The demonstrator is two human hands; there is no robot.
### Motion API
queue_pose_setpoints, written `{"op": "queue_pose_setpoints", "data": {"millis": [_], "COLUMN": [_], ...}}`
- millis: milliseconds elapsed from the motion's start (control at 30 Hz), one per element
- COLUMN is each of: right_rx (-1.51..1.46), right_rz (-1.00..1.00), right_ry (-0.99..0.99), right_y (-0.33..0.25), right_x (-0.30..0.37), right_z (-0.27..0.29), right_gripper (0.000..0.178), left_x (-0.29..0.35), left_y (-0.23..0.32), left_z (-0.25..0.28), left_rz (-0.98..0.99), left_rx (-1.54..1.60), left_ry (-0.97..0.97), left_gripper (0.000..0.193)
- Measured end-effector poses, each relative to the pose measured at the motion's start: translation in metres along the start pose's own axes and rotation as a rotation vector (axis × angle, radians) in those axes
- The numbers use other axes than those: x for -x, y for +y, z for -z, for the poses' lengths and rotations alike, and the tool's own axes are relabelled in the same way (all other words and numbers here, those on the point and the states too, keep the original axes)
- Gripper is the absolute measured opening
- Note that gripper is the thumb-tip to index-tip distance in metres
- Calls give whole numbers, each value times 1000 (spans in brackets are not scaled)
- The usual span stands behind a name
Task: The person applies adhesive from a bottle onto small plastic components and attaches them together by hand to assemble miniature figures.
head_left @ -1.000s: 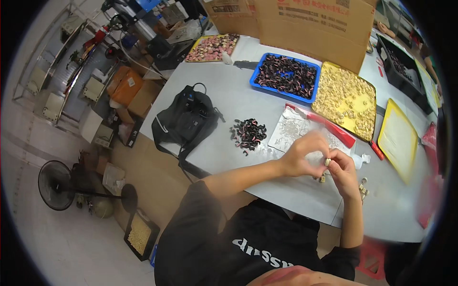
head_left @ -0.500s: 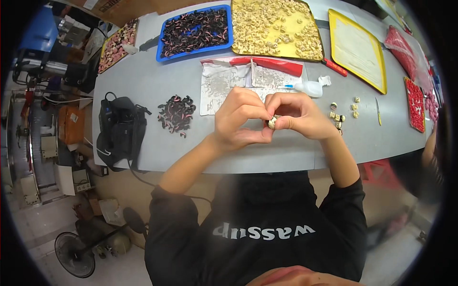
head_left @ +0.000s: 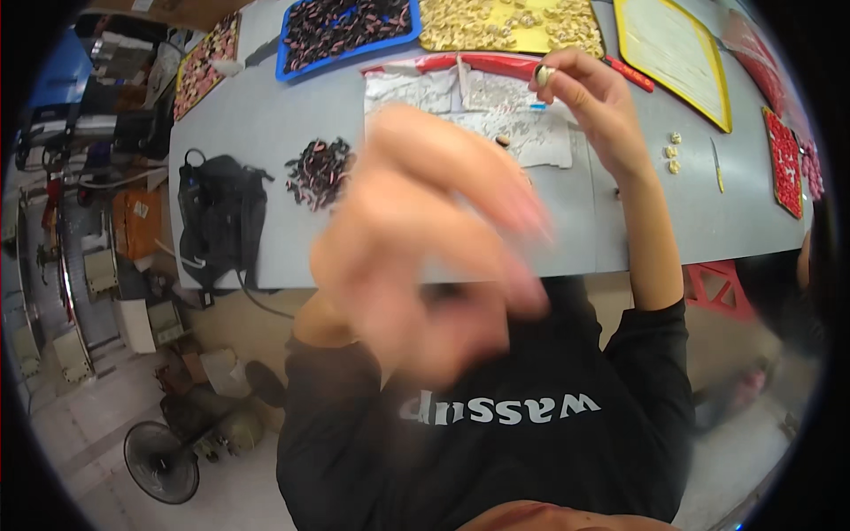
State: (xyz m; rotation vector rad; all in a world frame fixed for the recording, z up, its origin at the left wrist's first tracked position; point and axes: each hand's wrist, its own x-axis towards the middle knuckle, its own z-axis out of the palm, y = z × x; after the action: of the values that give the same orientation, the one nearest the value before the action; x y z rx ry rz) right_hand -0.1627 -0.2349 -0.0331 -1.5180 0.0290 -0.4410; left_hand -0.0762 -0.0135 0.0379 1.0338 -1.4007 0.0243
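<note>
Over the far right of a white, powder-strewn sheet (head_left: 443,97), my right hand (head_left: 602,97) is raised. Thumb and fingertips pinch a small cream piece (head_left: 543,77) with a dark part. My left hand (head_left: 416,230) is lifted close to the camera and badly smeared by motion. Its fingers look bent, but whether they hold anything I cannot make out. Behind it, a pile of black and pink curved pieces (head_left: 317,173) is partly covered. A small dark-and-cream piece (head_left: 503,140) lies at the sheet's near part.
Along the back stand a blue tray (head_left: 349,58) of black and pink pieces, a yellow tray (head_left: 500,37) of cream pieces and a pale-lined yellow tray (head_left: 673,66). A thin knife (head_left: 717,165) lies right of several cream pieces (head_left: 674,152). A black bag (head_left: 223,217) sits at left.
My hands have parted. The right went up and away with the small cream piece; the left came up toward the camera. The whole view has shifted a little.
</note>
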Motion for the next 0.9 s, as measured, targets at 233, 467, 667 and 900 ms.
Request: {"op": "queue_pose_setpoints", "data": {"millis": [233,467,667,900], "right_rx": [13,-1,-15,-55], "right_rz": [-54,-64,-65,-68], "right_ry": [-46,-40,-33,-32], "right_y": [5,2,-3,2], "right_x": [2,5,4,3], "right_z": [-14,-16,-17,-21], "right_gripper": [21,20,19,19], "left_x": [16,-4,-11,-24], "left_y": [66,79,93,106], "left_z": [-33,-47,-78,-78], "left_rz": [-19,-133,-201,-293], "left_rx": [112,327,543,776], "left_ry": [45,54,46,22], "left_gripper": [27,19,12,10]}}
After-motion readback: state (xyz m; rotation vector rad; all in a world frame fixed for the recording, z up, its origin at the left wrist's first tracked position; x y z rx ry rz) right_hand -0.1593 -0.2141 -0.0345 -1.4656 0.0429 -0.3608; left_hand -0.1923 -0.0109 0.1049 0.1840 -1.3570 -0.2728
